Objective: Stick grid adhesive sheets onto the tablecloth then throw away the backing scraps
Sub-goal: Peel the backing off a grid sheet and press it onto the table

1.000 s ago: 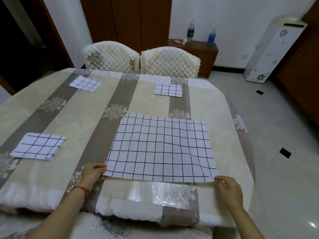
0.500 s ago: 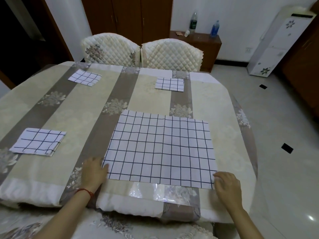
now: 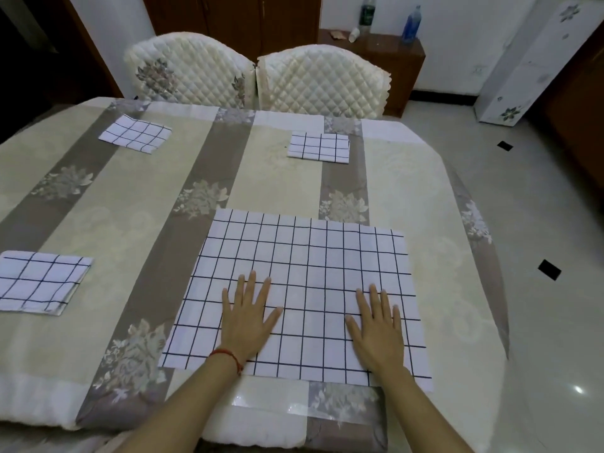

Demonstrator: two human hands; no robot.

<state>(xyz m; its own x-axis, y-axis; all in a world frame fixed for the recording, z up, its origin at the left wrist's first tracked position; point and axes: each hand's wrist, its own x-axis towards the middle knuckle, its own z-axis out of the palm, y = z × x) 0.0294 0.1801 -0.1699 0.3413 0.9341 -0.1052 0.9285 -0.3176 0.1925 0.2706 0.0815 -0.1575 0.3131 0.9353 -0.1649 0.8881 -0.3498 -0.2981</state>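
A large white sheet with a black grid (image 3: 307, 256) lies flat on the striped floral tablecloth (image 3: 274, 178), near the front edge. My left hand (image 3: 246, 317) rests palm down on its lower left part, fingers spread. My right hand (image 3: 376, 325) presses flat on its lower right part, fingers also apart. A clear, shiny backing film (image 3: 261, 403) sticks out from under the sheet's near edge. Three smaller folded grid sheets lie elsewhere: one at the left (image 3: 39, 281), one at the far left (image 3: 135, 134), one at the far middle (image 3: 318, 148).
Two quilted cream chairs (image 3: 255, 75) stand at the table's far side. A wooden side cabinet (image 3: 389, 57) with bottles is behind them. A white floor-standing unit (image 3: 529, 60) stands at the right on the tiled floor (image 3: 539, 223).
Both hands left the sheet's near corners and moved forward onto it, now lying flat with fingers spread. The sheet went from slightly wrinkled to flat. The camera moved closer.
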